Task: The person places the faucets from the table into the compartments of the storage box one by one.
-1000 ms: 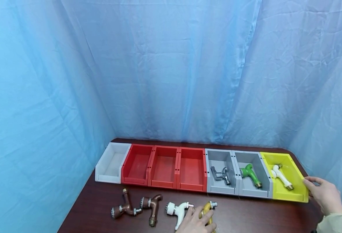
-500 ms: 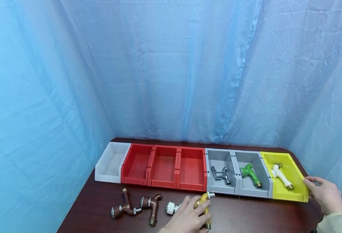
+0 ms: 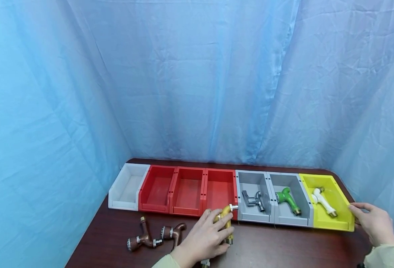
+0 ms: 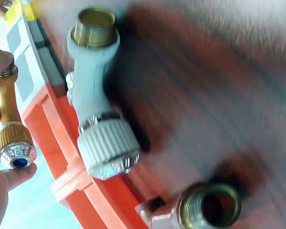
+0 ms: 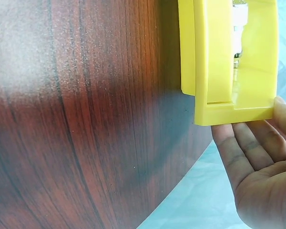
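Observation:
In the head view, my left hand point(image 3: 203, 238) grips a yellow faucet point(image 3: 228, 226) in front of the third red bin point(image 3: 221, 188). The left wrist view shows this yellow faucet point(image 4: 10, 105) between the thumb and fingers, raised off the table. Beneath that hand lies a white faucet point(image 4: 93, 90), mostly hidden from the head camera. My right hand point(image 3: 376, 223) holds the outer side of the yellow bin point(image 3: 342, 226), its thumb at the rim and its fingers along the outer wall point(image 5: 238, 117). A second white faucet point(image 3: 324, 203) lies inside that bin.
Two brown faucets point(image 3: 145, 236) lie on the dark wooden table point(image 3: 284, 249) at left. Along the back, a white bin point(image 3: 123, 204), several red bins and two grey bins stand in a row. The grey ones hold a chrome faucet point(image 3: 254, 201) and a green faucet point(image 3: 288, 201).
My left hand has picked up the yellow faucet and carried it left and away from me toward the red bins. It now covers most of the white faucet. The right hand stays at the yellow bin.

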A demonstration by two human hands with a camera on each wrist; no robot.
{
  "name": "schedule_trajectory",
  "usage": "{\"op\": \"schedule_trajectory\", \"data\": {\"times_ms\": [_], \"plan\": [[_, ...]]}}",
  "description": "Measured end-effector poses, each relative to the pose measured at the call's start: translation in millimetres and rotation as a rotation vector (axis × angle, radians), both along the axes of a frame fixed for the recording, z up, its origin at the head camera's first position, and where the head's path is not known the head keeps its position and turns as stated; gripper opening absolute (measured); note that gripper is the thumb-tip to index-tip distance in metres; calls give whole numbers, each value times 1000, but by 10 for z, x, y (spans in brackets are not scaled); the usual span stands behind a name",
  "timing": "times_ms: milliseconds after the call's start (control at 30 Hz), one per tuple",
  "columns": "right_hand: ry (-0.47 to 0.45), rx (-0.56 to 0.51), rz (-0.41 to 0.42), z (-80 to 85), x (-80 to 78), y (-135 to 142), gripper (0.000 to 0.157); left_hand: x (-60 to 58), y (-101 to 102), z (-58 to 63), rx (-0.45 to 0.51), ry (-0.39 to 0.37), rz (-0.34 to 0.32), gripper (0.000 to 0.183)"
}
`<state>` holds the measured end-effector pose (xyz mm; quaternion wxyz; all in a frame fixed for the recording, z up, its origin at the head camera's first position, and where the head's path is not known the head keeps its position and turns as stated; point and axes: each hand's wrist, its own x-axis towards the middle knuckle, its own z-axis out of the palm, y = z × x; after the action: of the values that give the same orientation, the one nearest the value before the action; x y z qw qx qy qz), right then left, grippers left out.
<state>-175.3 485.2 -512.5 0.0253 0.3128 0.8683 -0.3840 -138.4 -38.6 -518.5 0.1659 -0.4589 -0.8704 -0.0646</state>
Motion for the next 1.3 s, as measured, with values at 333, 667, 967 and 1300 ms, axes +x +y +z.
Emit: {"op": "schedule_trajectory", "data": {"times_ms": [333,667,967,1300], "plan": [[7,2,-5,-16,-2,29,54,-176,-71,60,8,62,-5,50],[9,10,-4,-25,-6,38,54,-328,-104,113,-36,40,-4,53],[12,9,-2,-33,-21,34,53,-444,-115,116,-75,11,2,55],[20,-24,18,-36,-14,102,57,-555,-128,109,-96,8,12,54]]}}
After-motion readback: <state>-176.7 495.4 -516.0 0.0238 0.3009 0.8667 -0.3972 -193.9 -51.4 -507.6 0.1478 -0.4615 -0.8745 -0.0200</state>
